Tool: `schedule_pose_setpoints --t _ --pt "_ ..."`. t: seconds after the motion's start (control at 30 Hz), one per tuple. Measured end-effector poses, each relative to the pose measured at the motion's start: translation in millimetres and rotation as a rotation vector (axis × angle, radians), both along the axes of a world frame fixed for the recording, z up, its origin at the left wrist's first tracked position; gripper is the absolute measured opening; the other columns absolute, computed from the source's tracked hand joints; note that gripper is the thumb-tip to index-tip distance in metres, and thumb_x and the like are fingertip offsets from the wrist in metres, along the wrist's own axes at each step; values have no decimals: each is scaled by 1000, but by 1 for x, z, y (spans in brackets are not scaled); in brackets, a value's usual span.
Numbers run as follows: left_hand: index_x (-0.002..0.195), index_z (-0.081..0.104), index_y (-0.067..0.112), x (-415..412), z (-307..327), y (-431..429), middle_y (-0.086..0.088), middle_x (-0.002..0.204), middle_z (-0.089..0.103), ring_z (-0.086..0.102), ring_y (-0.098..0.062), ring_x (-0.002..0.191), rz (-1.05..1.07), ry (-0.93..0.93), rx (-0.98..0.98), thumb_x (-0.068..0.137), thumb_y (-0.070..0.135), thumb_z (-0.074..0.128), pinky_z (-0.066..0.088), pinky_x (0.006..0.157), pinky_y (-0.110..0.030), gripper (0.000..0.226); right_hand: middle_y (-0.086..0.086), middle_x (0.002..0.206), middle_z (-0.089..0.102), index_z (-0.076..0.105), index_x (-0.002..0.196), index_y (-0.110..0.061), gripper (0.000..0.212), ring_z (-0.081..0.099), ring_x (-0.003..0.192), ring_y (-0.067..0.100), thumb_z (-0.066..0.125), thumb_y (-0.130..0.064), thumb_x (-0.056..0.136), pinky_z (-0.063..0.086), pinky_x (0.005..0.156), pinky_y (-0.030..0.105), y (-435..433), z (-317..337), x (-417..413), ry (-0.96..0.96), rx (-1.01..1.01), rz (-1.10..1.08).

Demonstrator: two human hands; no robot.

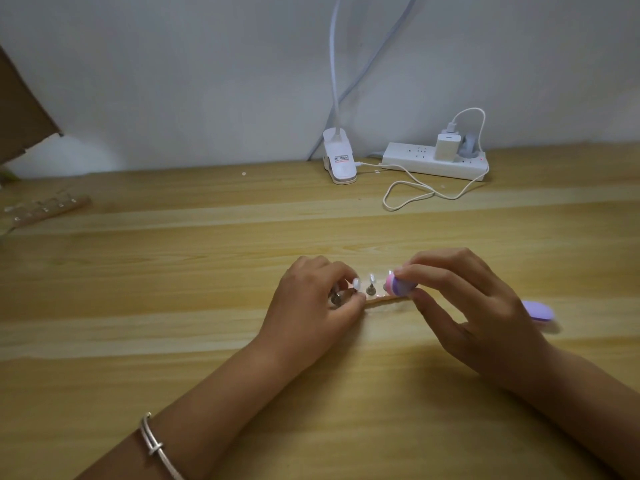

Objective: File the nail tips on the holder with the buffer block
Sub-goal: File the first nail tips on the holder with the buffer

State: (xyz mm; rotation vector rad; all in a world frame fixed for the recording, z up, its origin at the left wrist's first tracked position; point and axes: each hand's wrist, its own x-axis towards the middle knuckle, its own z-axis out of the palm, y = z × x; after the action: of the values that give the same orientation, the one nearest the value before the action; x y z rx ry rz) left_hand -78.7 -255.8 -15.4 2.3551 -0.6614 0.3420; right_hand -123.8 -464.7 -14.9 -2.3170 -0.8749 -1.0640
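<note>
A narrow pink holder strip point(379, 299) lies on the wooden table point(207, 271), carrying small metal stands with clear nail tips point(371, 279). My left hand point(317, 299) pinches the holder's left end, fingers curled around one stand and its white nail tip point(356, 283). My right hand point(471, 299) grips a pink, white and purple buffer block point(398, 286) between thumb and fingers, its end held against the tip at the holder's right side. The right part of the holder is hidden behind the block and my fingers.
A purple oval object point(540, 310) lies just right of my right hand. At the back stand a white clip lamp point(340, 161), a power strip point(436, 161) with charger and looping cable point(408, 195). Another holder strip point(45, 209) lies far left, below a cardboard box point(20, 112).
</note>
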Motion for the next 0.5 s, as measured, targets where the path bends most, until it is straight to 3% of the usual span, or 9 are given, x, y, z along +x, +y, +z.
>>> schedule_pose_setpoints --t 0.3,0.5 --pt "94 71 30 8 -1 9 10 88 56 46 -9 91 24 77 43 82 34 71 35 81 -27 13 15 100 68 73 103 5 19 67 87 32 67 8 85 52 84 37 -1 0 1 7 -7 -6" --pt "93 66 40 8 0 5 22 100 54 43 2 99 38 96 -1 72 49 60 29 93 -29 23 15 100 68 73 103 5 19 67 88 33 67 7 85 53 82 41 2 0 1 25 -15 2"
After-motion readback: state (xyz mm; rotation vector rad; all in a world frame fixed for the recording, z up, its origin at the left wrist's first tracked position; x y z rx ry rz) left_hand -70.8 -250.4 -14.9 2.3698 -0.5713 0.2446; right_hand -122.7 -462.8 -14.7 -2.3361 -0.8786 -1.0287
